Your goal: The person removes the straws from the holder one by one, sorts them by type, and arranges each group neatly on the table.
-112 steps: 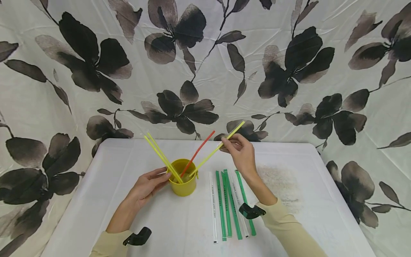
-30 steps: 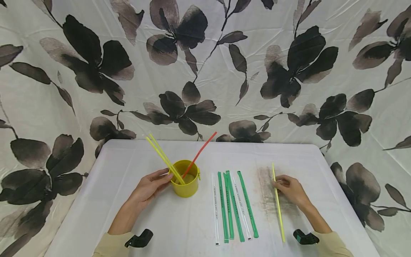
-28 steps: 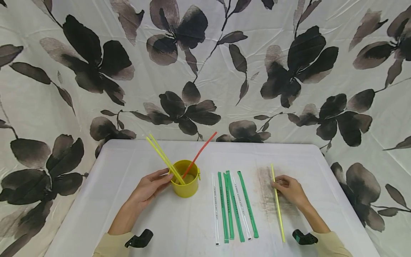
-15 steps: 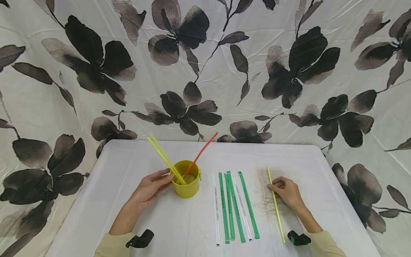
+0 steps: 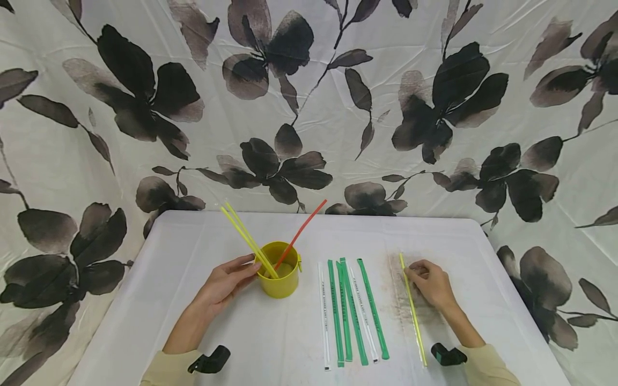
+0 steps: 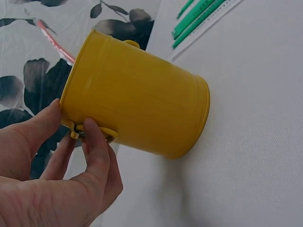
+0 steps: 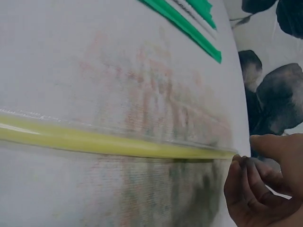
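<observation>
My left hand (image 5: pixel 227 281) steadies a small yellow bucket (image 5: pixel 281 287) on the table, with thumb at its rim and fingers at the side lug, as the left wrist view (image 6: pixel 137 94) shows. Inside lean two yellow straws (image 5: pixel 243 231) and one red straw (image 5: pixel 301 230). On the right, a yellow straw in a clear wrapper (image 5: pixel 414 316) lies lengthwise on the cloth. Close beside its far part is my right hand (image 5: pixel 434 284). In the right wrist view, thumb and forefinger stand apart at the far end of that straw (image 7: pixel 118 142), the fingers loosely curled.
Between bucket and right hand lies a row of wrapped straws, several green (image 5: pixel 334 311) and two white (image 5: pixel 323 316). The white tablecloth (image 5: pixel 270 343) has a dark smudge (image 5: pixel 393 289) under the right hand. A flowered cloth (image 5: pixel 309 107) hangs behind the table.
My right hand has drawn a yellow straw out of the bucket, carried it right and laid it down, shifting it slightly left; its fingers have now let go. The left hand stays at the bucket.
</observation>
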